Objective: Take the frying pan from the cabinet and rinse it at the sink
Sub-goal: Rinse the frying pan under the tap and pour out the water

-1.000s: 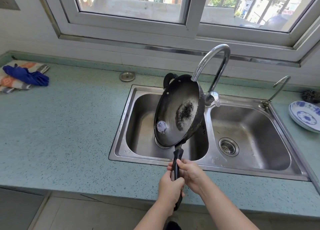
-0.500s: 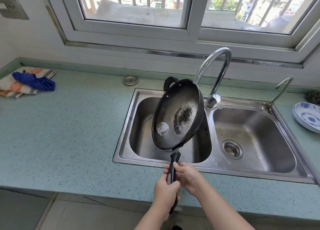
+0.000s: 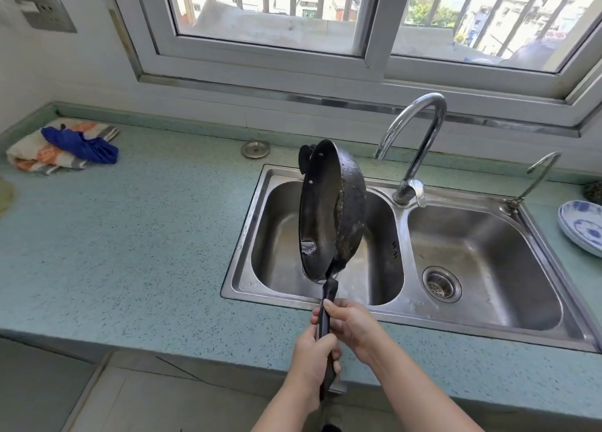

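Note:
A black frying pan [image 3: 321, 216] is held nearly on edge over the left basin of the steel double sink [image 3: 404, 316], its inside facing left and a little water pooled at its low rim. Both hands grip its long black handle above the counter's front edge: my left hand [image 3: 314, 356] lower down, my right hand [image 3: 350, 322] just above it. The curved tap [image 3: 412, 138] stands behind the pan with no water running from it.
A steel sink plug [image 3: 255, 149] lies on the green speckled counter [image 3: 130, 236] behind the sink. Folded cloths with a blue rag [image 3: 79, 145] sit at the far left. A blue-patterned plate [image 3: 583, 226] and a small second tap [image 3: 534, 177] are at the right. A window is above.
The pan has turned from facing me to nearly edge-on, tipping to the left, and the pooled water has slid to its low rim. Both hands keep their grip on the handle.

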### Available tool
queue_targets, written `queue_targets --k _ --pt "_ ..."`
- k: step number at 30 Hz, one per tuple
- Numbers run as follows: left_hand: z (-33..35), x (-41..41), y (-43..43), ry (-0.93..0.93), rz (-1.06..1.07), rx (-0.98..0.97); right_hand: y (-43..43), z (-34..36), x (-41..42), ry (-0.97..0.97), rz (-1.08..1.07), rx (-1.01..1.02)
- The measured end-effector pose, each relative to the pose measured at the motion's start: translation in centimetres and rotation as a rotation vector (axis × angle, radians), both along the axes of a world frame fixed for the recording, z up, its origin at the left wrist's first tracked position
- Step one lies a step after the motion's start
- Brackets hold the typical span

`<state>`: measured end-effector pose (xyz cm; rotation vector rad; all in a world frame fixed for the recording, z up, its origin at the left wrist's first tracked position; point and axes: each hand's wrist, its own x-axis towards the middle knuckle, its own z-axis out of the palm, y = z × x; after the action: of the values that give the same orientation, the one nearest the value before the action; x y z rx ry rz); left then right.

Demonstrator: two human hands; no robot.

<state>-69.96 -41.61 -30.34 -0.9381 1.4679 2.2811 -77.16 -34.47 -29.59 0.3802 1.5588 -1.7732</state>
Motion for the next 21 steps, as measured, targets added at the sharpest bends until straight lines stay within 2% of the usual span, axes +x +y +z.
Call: queue_targets --k 9,21 --pt "0.4 -0.2 1.0 -0.005 0.043 0.24 0.7 1.1 -0.5 0.079 0.039 0.115" --pt "-0.3 0.1 0.5 0.008 0.053 0.292 0.3 1.3 -0.5 0.063 0.076 0.137"
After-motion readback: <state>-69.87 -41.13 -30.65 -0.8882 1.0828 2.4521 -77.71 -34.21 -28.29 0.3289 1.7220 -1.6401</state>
